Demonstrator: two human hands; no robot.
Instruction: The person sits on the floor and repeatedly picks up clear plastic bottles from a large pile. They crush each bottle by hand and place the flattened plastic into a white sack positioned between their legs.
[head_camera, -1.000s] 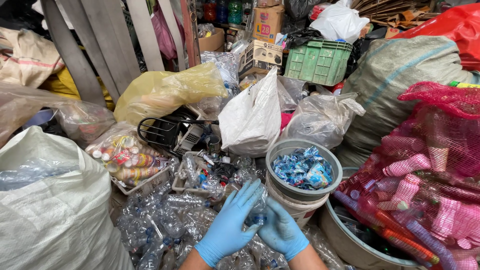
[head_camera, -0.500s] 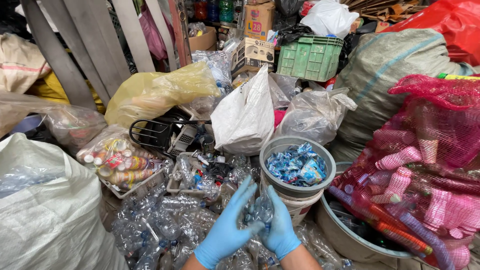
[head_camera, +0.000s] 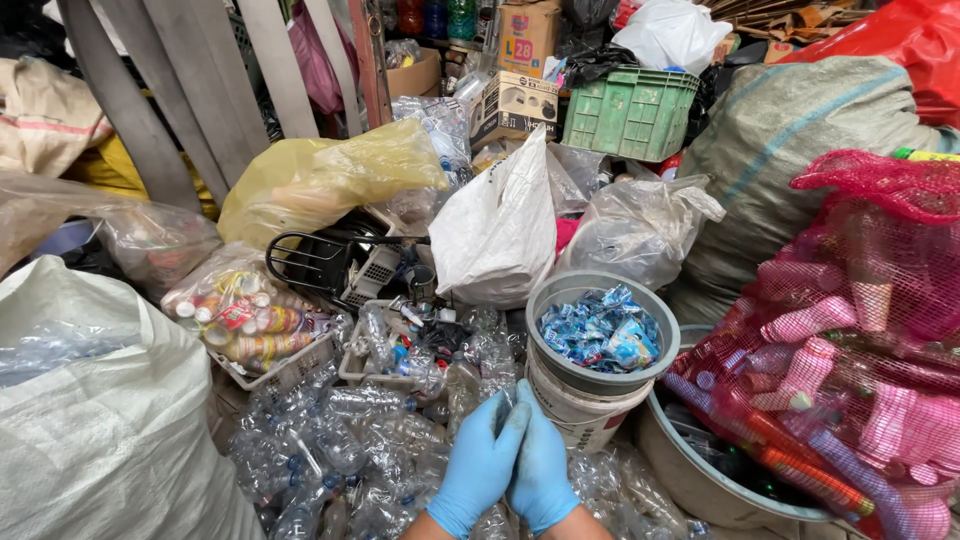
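Low in the middle of the head view, my left hand (head_camera: 480, 465) and my right hand (head_camera: 545, 470), both in blue gloves, are pressed together palm to palm. A crushed clear plastic bottle (head_camera: 508, 396) is squeezed between them, with only a sliver showing above the fingertips. Just beyond the hands stands a grey bucket (head_camera: 590, 280) holding blue plastic labels (head_camera: 600, 330), stacked in a white bucket (head_camera: 580, 415). A heap of clear plastic bottles (head_camera: 340, 450) lies left of and around my hands.
A big white sack (head_camera: 90, 430) fills the left. On the right, a red mesh bag (head_camera: 860, 350) of pink bottles leans over a grey basin (head_camera: 690, 480). Behind are a white plastic bag (head_camera: 500, 230), a yellow bag (head_camera: 320, 180), a green crate (head_camera: 630, 110) and a basket of labelled bottles (head_camera: 260, 320).
My hands have closed together, flattening the clear bottle between them. The view has shifted slightly, so the bucket sits a little lower and nearer.
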